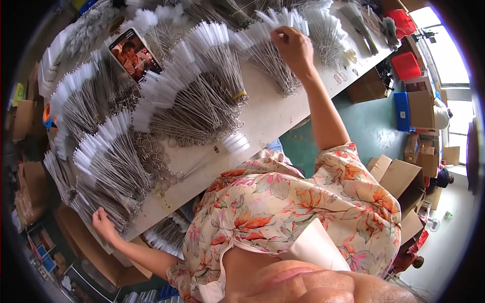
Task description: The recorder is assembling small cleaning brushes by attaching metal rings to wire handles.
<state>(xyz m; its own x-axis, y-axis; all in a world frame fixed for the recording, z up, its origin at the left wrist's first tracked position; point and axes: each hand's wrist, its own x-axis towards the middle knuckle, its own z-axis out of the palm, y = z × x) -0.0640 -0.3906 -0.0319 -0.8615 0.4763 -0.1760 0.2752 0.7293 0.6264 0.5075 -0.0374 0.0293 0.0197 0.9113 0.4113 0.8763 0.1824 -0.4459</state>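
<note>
My right hand (294, 48) is stretched over the far part of the table, its fingers curled together above a pile of wire brushes (270, 58) with white bristle heads. What those fingers hold, if anything, is hidden among the bristles. At the near left corner my left hand (103, 222) is closed beside a bundle of thin wire brush stems (108, 202); I cannot make out what is in it. Between the hands lie fanned heaps of similar brushes (177, 98), a pile of metal rings (151, 156) and a few loose brushes (217, 154) near the table edge.
A phone (134, 54) showing a video leans among the brushes. The pale table (270, 113) runs diagonally. Orange-handled scissors (48, 118) lie at its left end. Cardboard boxes (399, 179), a blue bin (402, 112) and red bins (405, 65) stand to the right. Other people are in the background.
</note>
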